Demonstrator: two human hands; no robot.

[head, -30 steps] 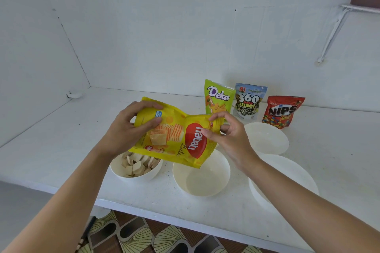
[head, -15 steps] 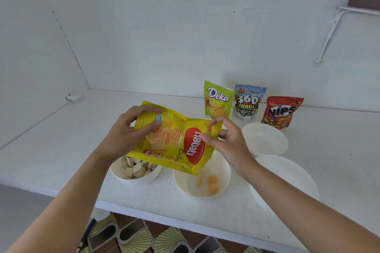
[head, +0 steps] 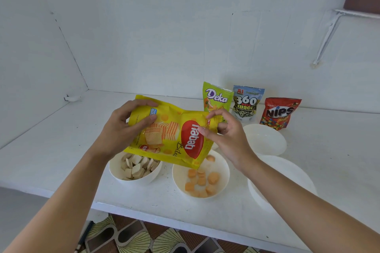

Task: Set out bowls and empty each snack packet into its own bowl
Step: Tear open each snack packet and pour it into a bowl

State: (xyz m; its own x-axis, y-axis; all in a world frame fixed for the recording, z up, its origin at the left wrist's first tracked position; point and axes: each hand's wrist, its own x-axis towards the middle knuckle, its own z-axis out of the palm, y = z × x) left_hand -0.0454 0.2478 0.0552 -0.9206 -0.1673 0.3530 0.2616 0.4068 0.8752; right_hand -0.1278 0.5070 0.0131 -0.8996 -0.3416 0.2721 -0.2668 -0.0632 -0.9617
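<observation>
White walls behind and at 9 o'clock; white counter (head: 61,150) runs full width, patterned floor (head: 144,236) showing under its front edge at 6 o'clock. Metal bracket (head: 329,33) on wall at 2 o'clock

Biggest bowl (head: 287,170), white, at 4 o'clock, partly behind R forearm, nothing seen inside. Yellow Nabati pkt (head: 170,135) held mid-frame above counter, lying sideways, logo reading downward, lower R corner hanging over middle bowl (head: 223,170).

- L hand (head: 119,131): clamped on pkt's L end, fingers curled over top edge, thumb on front
- R hand (head: 230,137): thumb + forefinger pinching pkt's R edge near top corner, other fingers loosely curled

Bowls, all white:
- back bowl (head: 265,139) at 2 o'clock of middle bowl, looks bare inside
- middle bowl at 6 o'clock of pkt, holds orange pieces (head: 201,181) scattered on bottom; one more piece just under pkt's lower corner
- L bowl (head: 123,179) at 9 o'clock of middle bowl, near but apart, heaped w/ pale wafer bits (head: 135,166), pkt covers its far rim

Standing pkts along back wall at 1 o'clock, upright, L to R: green Deka pkt (head: 217,98), partly behind R fingers; 360 Kuaci pkt (head: 246,102) just beside it; red Nips pkt (head: 279,113) a little apart, behind back bowl
</observation>
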